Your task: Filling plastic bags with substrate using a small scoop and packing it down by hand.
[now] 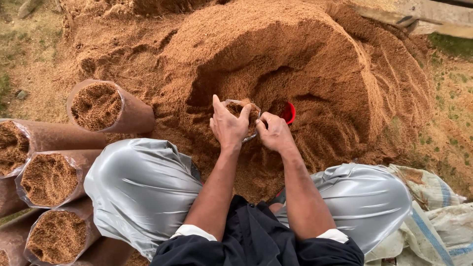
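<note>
A large heap of brown sawdust [295,64] lies in front of me. Between my knees I hold a small clear plastic bag [242,109] partly filled with sawdust. My left hand [227,125] grips its left rim, thumb up. My right hand [274,132] pinches the right rim. A red scoop [288,113] pokes out of the sawdust just behind my right hand.
Several filled clear bags of sawdust [96,106] lie stacked on their sides at the left. My knees in shiny grey trousers [143,187] frame the spot. Woven sacks [433,212] lie at the right. A wooden plank [423,15] sits at the top right.
</note>
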